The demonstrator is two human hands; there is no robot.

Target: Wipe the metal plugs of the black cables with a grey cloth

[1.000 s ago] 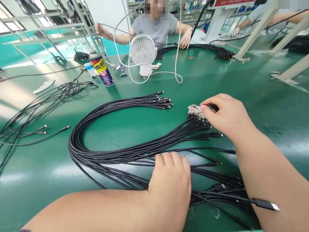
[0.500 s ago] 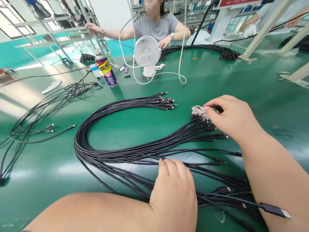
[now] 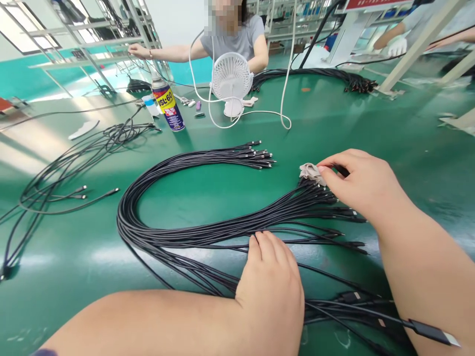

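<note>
A bundle of black USB cables (image 3: 193,232) lies in a U-shape on the green table, both sets of plug ends toward the right. My left hand (image 3: 272,277) rests over the near strands, its fingers together and bent down around some of them; the fingertips are partly hidden. Between the thumb and fingers of my right hand (image 3: 356,180) is a crumpled beige cloth (image 3: 312,173), which touches the upper plugs of the near branch. More cables (image 3: 345,311) pass beneath my left hand, and one large USB plug (image 3: 432,332) lies in front of my right forearm.
Loose tangled cables (image 3: 122,133) lie at the left. Beyond the bundle stand a spray can (image 3: 168,106) and a white fan (image 3: 232,79) with a looping cord. Across the table, a person in grey (image 3: 237,42) sits near another cable bundle (image 3: 315,74).
My left hand has moved slightly away from me, and several near strands now lie closer to the main bundle. My right hand keeps the cloth at the plugs. The seated person's arm has shifted.
</note>
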